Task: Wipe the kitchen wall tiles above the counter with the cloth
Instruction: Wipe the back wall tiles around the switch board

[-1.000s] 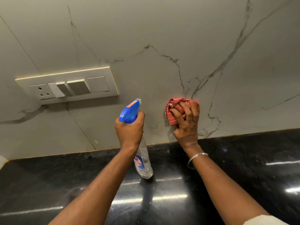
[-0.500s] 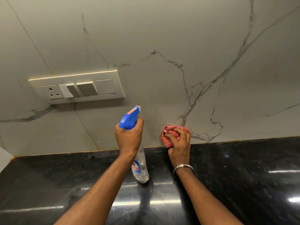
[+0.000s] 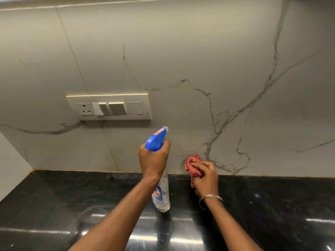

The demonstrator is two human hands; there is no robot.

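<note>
- sitting on the marble-look wall tiles point(image 3: 181, 51) at left is a cream switch plate point(image 3: 108, 107), above the black table point(image 3: 72, 192).
- the left hand point(image 3: 154, 158) grips a clear spray bottle point(image 3: 161, 194) by its neck, blue trigger head point(image 3: 155, 140) aimed at the wall.
- the right hand point(image 3: 205, 175), a bangle point(image 3: 211, 198) on its wrist, clutches the crumpled pink cloth point(image 3: 193, 164), low on the tiles just above the table edge.

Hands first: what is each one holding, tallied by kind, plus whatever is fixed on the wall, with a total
Spray bottle: 1, gripped by the left hand
Pink cloth: 1, gripped by the right hand
Switch panel: 1, on the wall tiles
Total: 3
</note>
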